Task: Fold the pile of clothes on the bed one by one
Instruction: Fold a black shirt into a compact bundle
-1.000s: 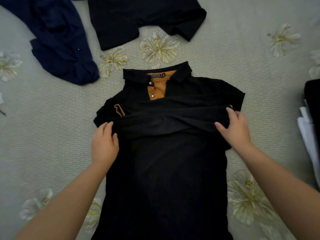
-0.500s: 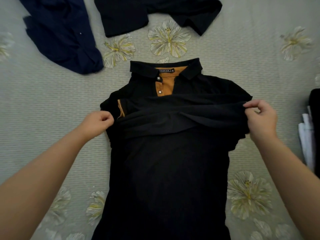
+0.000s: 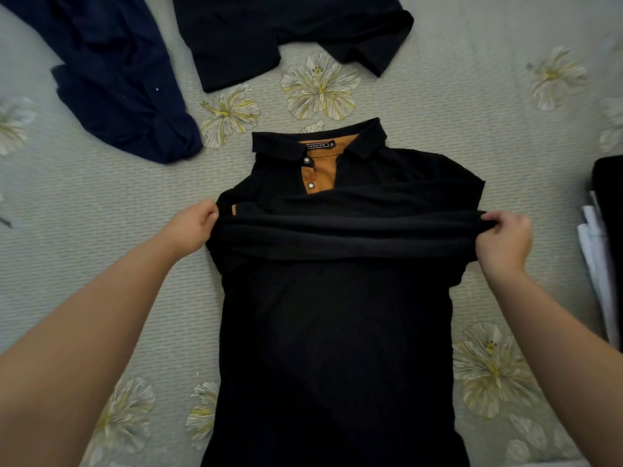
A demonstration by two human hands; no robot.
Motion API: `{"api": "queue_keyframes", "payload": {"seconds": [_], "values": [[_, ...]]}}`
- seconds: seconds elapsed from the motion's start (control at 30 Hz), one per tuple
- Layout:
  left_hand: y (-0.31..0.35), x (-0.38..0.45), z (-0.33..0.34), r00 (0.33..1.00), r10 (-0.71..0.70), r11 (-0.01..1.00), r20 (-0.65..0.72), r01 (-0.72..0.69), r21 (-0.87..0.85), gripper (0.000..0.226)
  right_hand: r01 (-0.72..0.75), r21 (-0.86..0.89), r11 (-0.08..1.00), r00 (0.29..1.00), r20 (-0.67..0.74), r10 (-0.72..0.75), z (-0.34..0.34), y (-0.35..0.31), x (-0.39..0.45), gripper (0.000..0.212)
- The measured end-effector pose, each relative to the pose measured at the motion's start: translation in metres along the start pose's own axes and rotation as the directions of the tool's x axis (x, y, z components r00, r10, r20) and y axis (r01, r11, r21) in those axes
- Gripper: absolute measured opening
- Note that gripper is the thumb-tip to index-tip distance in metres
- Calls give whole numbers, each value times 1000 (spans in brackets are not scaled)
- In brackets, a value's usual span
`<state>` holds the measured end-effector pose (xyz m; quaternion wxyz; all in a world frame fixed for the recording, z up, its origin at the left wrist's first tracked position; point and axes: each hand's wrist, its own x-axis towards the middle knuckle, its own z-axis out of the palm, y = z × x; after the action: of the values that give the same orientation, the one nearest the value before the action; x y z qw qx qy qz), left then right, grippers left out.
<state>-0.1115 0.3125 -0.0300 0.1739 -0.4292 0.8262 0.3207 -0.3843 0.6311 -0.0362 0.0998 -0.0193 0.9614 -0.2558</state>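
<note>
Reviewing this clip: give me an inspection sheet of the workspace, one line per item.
Surface: grey bedspread with a flower print.
Job's things: black polo shirt lying collar away, a fold of it lifted; navy garment and black garment unfolded beyond it.
Clutter: stacked dark and white items at the right edge.
Grippers: left hand and right hand each grip an end of the fold.
Cables: nothing seen.
Surroundings: nothing seen.
</note>
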Motion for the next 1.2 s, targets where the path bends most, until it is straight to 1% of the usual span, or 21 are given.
{"api": "queue_keyframes", "payload": {"seconds": [0.07, 0.1, 0.17, 0.2, 0.23, 0.3, 0.33, 0.4, 0.47, 0.53, 0.63, 0.7, 0.77, 0.83, 0.87, 0.93, 1.0, 1.03, 1.07, 1.13, 1.2], "values": [[-1, 2, 1, 1000, -3, 995, 8, 2, 99, 12, -24, 46, 999, 998, -58, 27, -4, -8, 1, 35], [1, 2, 2, 999, 12, 991, -30, -8, 130, 12, -32, 69, 997, 996, -78, 37, -5, -12, 3, 35], [7, 0, 8, 976, 63, 980, -208, -21, 199, 11, -46, 82, 996, 996, -76, 52, -4, -18, 6, 35], [10, -3, 13, 951, 82, 972, -298, -11, 233, 12, -49, 42, 998, 997, -51, 51, -2, -19, 6, 34], [12, -7, 20, 927, 88, 968, -365, 6, 250, 19, -37, -56, 998, 999, -9, 36, 2, -19, 5, 35], [16, -18, 34, 902, 101, 971, -421, 3, 238, 34, 99, -303, 948, 993, 97, -73, 11, -17, -2, 39], [17, -25, 41, 893, 140, 970, -427, -36, 242, 37, 209, -364, 908, 975, 145, -166, 16, -17, -7, 40], [16, -37, 57, 871, 258, 939, -418, -125, 320, 39, 417, -378, 827, 907, 237, -349, 25, -22, -14, 41], [13, -47, 70, 845, 338, 908, -414, -177, 380, 41, 562, -380, 735, 823, 350, -448, 35, -28, -17, 46], [11, -53, 79, 847, 308, 925, -434, -161, 344, 42, 652, -388, 651, 747, 478, -462, 44, -31, -15, 50], [7, -56, 86, 888, 96, 987, -449, -27, 157, 46, 722, -465, 512, 684, 589, -429, 53, -28, -6, 41], [5, -56, 86, 889, -26, 999, -458, 32, 5, 34, 709, -501, 497, 705, 520, -483, 53, -29, 0, 30], [0, -56, 86, 872, 57, 998, -486, -63, 4, 19, 619, -535, 574, 784, 375, -495, 50, -34, 4, 26], [-8, -59, 88, 840, 172, 984, -515, -168, 55, 21, 500, -601, 623, 865, 306, -398, 49, -39, 6, 25], [-11, -61, 90, 829, 218, 975, -515, -208, 77, 24, 465, -652, 598, 885, 323, -335, 50, -42, 6, 25], [-17, -66, 94, 819, 265, 962, -510, -259, 83, 25, 495, -719, 488, 869, 403, -288, 52, -49, -1, 28], [-22, -68, 99, 816, 243, 965, -525, -261, 41, 25, 593, -661, 460, 803, 441, -402, 62, -67, -18, 31], [-23, -69, 101, 816, 211, 969, -537, -247, 6, 24, 666, -587, 461, 742, 456, -491, 69, -80, -29, 31], [-24, -70, 104, 815, 176, 973, -552, -229, -29, 24, 747, -481, 460, 663, 483, -572, 78, -97, -42, 30], [-26, -71, 106, 809, 115, 975, -577, -204, -92, 22, 878, -207, 433, 467, 573, -674, 101, -135, -74, 28], [-28, -72, 107, 806, 65, 971, -589, -188, -150, 21, 912, 81, 402, 248, 672, -698, 125, -173, -107, 30]]}}
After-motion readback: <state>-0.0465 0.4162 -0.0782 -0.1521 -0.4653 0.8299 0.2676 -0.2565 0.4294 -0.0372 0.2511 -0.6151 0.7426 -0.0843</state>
